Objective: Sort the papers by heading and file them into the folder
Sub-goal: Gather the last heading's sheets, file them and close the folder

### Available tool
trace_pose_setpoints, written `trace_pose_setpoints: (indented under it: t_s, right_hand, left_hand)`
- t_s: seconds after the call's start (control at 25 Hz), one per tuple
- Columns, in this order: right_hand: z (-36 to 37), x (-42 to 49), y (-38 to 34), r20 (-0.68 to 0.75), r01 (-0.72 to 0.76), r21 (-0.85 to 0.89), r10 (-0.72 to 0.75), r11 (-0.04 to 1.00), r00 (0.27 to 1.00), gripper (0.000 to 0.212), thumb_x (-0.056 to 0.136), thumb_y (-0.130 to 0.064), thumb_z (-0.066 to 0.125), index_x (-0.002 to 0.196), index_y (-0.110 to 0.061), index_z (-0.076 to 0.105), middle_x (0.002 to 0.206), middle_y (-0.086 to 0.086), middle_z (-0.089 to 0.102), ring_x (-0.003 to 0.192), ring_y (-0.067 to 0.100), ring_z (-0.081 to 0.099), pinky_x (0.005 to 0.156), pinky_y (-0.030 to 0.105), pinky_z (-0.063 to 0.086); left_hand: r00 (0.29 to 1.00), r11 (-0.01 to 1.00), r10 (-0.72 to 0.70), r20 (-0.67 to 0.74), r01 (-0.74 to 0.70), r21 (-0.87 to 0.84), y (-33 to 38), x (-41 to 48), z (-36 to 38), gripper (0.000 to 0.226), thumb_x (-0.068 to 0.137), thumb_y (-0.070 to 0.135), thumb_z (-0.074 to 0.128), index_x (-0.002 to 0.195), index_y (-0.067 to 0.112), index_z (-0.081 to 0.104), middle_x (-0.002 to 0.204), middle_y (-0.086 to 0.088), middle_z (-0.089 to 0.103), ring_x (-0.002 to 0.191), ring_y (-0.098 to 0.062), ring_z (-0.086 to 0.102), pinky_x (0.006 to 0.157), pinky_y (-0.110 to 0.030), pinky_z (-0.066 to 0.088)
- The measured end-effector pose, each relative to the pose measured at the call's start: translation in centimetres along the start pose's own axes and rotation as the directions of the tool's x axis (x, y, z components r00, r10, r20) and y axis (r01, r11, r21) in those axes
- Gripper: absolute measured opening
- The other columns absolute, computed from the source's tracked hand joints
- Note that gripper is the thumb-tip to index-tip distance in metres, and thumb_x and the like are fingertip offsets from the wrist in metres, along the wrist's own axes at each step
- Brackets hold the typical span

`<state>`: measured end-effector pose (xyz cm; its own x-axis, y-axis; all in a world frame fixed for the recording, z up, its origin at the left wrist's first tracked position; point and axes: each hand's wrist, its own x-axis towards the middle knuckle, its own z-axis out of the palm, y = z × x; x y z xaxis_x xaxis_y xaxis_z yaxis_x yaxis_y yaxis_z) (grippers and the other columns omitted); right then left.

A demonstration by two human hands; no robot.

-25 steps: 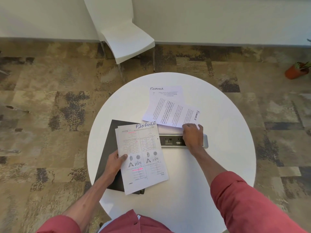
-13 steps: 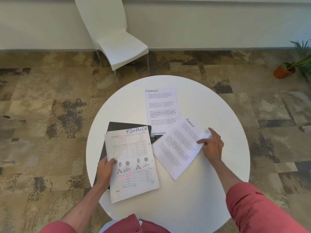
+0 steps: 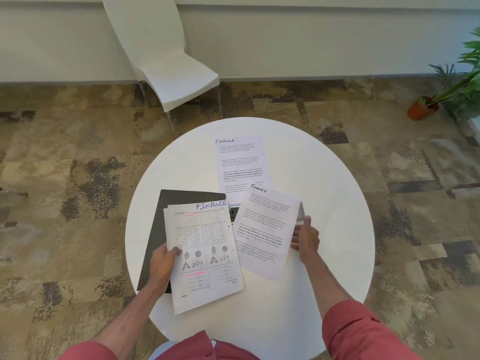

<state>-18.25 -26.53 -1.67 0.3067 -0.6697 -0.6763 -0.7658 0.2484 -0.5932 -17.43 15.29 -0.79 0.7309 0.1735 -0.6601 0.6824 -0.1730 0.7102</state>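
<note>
On the round white table (image 3: 337, 193) a dark folder (image 3: 158, 227) lies at the left. My left hand (image 3: 165, 261) grips a thin stack of sheets headed FINANCE (image 3: 205, 255), with tables and diagrams, over the folder. My right hand (image 3: 306, 236) pinches the right edge of a text sheet headed FINANCE (image 3: 265, 229), lifted slightly and angled. A third text sheet headed FINANCE (image 3: 240, 165) lies flat at the far middle of the table.
A grey socket panel (image 3: 233, 211) set in the tabletop shows between the sheets. A white chair (image 3: 166, 63) stands beyond the table by the wall. A potted plant (image 3: 426, 107) sits on the carpet at the far right.
My right hand dragged the text sheet off the far sheet toward me and turned it upright, then took its right edge. The left hand kept its stack over the folder.
</note>
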Motion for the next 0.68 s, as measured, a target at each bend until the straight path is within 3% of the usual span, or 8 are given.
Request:
trace_pose_setpoints:
  t_s: [0.16,0.24,0.36,0.52,0.68]
  right_hand:
    - [-0.4,-0.4,2.3,0.081,0.121,-0.237,-0.104,0.964,0.991,0.02,0.084,-0.031,0.076,0.088,-0.012,0.07,0.088,0.01,0.079,0.067,0.029,0.072,0.079,0.05,0.065]
    - [-0.5,-0.7,2.4,0.134,0.179,-0.305,-0.145,0.935,0.98,0.014,0.079,-0.03,0.077,0.085,-0.019,0.069,0.085,0.0,0.078,0.077,0.027,0.075,0.079,0.048,0.062]
    - [-1.1,-0.4,1.6,0.115,0.297,-0.339,-0.274,0.893,0.955,0.006,0.087,-0.025,0.072,0.087,-0.023,0.066,0.086,-0.007,0.076,0.083,0.026,0.073,0.077,0.04,0.057]
    - [-3.3,0.2,-0.6,0.088,0.464,-0.066,-0.458,0.883,0.885,0.014,0.095,-0.016,0.068,0.093,-0.029,0.071,0.075,-0.002,0.07,0.07,0.019,0.061,0.069,0.033,0.048]
    - [-5.2,-0.9,-3.7,0.078,0.454,0.177,-0.472,0.873,0.878,0.015,0.098,-0.003,0.068,0.096,-0.018,0.072,0.072,-0.001,0.067,0.065,0.011,0.061,0.067,0.027,0.05]
  left_hand:
    - [1.0,0.999,0.01,-0.008,-0.009,0.039,0.3,0.1,0.4,0.027,0.096,0.003,0.062,0.112,0.017,0.077,0.107,0.001,0.083,0.095,-0.026,0.08,0.078,-0.04,0.062]
    - [1.0,0.999,0.016,0.0,-0.016,0.05,0.4,0.0,0.4,0.026,0.097,0.004,0.063,0.114,0.018,0.077,0.107,0.001,0.082,0.095,-0.025,0.08,0.077,-0.039,0.061]
    - [0.999,0.998,0.03,0.011,-0.031,0.063,0.3,0.0,0.6,0.025,0.1,0.006,0.064,0.117,0.018,0.077,0.108,0.001,0.082,0.097,-0.026,0.08,0.079,-0.04,0.062]
    - [0.997,0.998,0.032,0.075,-0.036,0.056,0.3,-0.3,0.7,0.034,0.101,0.002,0.059,0.124,0.021,0.075,0.112,0.004,0.082,0.098,-0.022,0.081,0.085,-0.044,0.064]
    - [0.994,0.999,0.03,0.108,-0.033,0.029,0.3,-0.8,0.7,0.041,0.098,-0.001,0.055,0.125,0.023,0.075,0.114,0.004,0.083,0.102,-0.023,0.081,0.087,-0.047,0.064]
